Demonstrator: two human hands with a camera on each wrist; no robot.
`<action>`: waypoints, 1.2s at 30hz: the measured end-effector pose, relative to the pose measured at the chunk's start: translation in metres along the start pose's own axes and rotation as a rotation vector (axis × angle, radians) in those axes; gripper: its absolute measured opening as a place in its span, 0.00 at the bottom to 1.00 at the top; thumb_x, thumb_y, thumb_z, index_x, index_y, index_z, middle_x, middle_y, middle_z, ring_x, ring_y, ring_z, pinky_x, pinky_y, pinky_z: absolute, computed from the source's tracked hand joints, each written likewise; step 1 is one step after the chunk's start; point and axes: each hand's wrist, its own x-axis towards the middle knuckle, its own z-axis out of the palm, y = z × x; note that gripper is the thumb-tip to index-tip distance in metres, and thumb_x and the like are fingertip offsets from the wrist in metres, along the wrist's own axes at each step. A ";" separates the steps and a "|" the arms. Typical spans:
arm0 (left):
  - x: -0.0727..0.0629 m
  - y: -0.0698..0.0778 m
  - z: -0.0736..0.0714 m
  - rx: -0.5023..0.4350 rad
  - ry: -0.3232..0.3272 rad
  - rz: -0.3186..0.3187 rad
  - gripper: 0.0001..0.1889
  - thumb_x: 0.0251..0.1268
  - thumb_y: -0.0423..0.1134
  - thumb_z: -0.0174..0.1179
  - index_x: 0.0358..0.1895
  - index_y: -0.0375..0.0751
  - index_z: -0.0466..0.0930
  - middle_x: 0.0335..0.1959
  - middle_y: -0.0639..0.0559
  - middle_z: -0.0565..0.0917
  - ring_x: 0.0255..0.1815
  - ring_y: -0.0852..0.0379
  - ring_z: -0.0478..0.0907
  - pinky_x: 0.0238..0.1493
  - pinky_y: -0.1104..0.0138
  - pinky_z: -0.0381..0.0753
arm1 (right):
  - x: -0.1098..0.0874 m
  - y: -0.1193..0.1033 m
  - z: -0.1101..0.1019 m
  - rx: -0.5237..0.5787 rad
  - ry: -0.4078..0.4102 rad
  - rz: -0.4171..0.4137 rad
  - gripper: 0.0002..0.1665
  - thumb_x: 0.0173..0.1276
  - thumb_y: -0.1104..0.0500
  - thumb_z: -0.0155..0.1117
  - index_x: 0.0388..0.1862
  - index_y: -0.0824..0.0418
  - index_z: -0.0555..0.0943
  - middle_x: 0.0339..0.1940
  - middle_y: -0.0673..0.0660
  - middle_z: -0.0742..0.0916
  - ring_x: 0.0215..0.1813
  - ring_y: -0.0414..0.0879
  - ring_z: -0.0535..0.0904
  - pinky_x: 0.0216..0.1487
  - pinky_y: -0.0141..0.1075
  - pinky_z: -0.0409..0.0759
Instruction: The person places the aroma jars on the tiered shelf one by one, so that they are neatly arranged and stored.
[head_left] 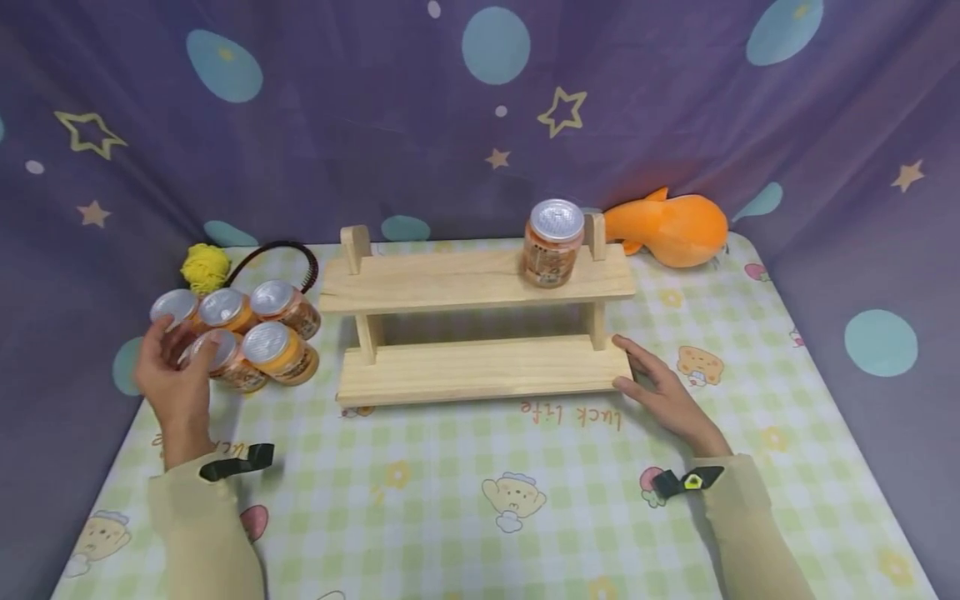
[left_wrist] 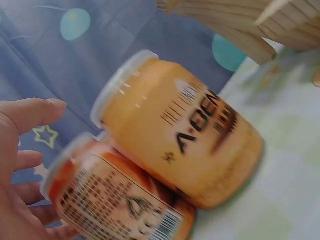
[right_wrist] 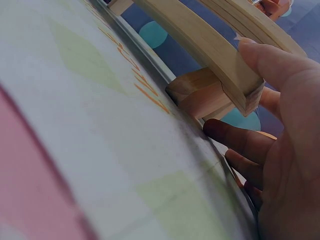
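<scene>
At the left, several jars with silver lids stand grouped; an orange jar (head_left: 288, 358) is at their front right. My left hand (head_left: 174, 379) reaches around the front-left jar (head_left: 238, 373), thumb by its lid and other fingers on the far side. In the left wrist view the thumb (left_wrist: 42, 111) stands off from the jars, while the other fingertips overlap the lower jar (left_wrist: 120, 192). A two-tier wooden shelf (head_left: 480, 371) stands at the middle. My right hand (head_left: 663, 396) holds its lower board's right end between thumb and fingers.
One jar (head_left: 553, 246) stands on the upper board's right part. Behind the shelf's right end lies an orange plush toy (head_left: 671, 229). A yellow ball of yarn (head_left: 206, 267) and a dark coiled band (head_left: 281, 250) lie behind the left jars. A checked cloth (head_left: 450, 483) covers the table.
</scene>
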 end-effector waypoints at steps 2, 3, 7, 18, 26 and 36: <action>-0.001 -0.006 -0.001 0.015 -0.020 0.011 0.29 0.54 0.27 0.70 0.62 0.43 0.79 0.43 0.65 0.84 0.48 0.68 0.78 0.46 0.77 0.68 | 0.000 -0.001 0.000 -0.019 0.001 0.011 0.39 0.74 0.53 0.62 0.80 0.39 0.58 0.79 0.56 0.69 0.74 0.37 0.68 0.77 0.34 0.59; -0.002 -0.009 -0.002 0.003 -0.031 0.009 0.28 0.54 0.26 0.69 0.62 0.43 0.79 0.43 0.65 0.84 0.48 0.68 0.78 0.46 0.77 0.68 | 0.000 -0.001 0.000 -0.024 0.002 0.015 0.39 0.74 0.53 0.62 0.80 0.39 0.58 0.79 0.56 0.69 0.75 0.41 0.68 0.77 0.39 0.59; -0.005 -0.015 -0.004 -0.061 -0.065 -0.018 0.27 0.53 0.25 0.70 0.60 0.42 0.81 0.45 0.61 0.84 0.48 0.66 0.76 0.46 0.79 0.71 | 0.000 -0.001 0.001 -0.023 0.000 0.018 0.40 0.74 0.53 0.62 0.80 0.39 0.58 0.79 0.56 0.69 0.75 0.41 0.67 0.78 0.51 0.58; -0.009 -0.028 -0.007 -0.097 -0.116 0.002 0.28 0.53 0.23 0.70 0.60 0.41 0.81 0.52 0.58 0.81 0.47 0.64 0.75 0.43 0.80 0.73 | -0.001 -0.002 0.001 -0.009 0.001 0.004 0.40 0.74 0.53 0.62 0.80 0.41 0.58 0.80 0.55 0.68 0.69 0.22 0.64 0.75 0.29 0.58; -0.012 -0.032 -0.008 -0.175 -0.132 0.022 0.30 0.52 0.19 0.67 0.61 0.42 0.80 0.57 0.51 0.81 0.49 0.62 0.75 0.43 0.80 0.74 | 0.000 -0.002 0.001 -0.015 -0.002 0.011 0.39 0.74 0.52 0.62 0.80 0.41 0.58 0.79 0.56 0.69 0.70 0.25 0.66 0.76 0.32 0.59; -0.011 -0.042 -0.009 -0.209 -0.145 0.069 0.33 0.51 0.19 0.69 0.64 0.38 0.78 0.57 0.52 0.82 0.51 0.61 0.78 0.46 0.77 0.76 | 0.000 0.001 0.001 0.002 0.004 -0.009 0.40 0.74 0.53 0.62 0.80 0.41 0.59 0.79 0.57 0.69 0.68 0.19 0.64 0.67 0.15 0.55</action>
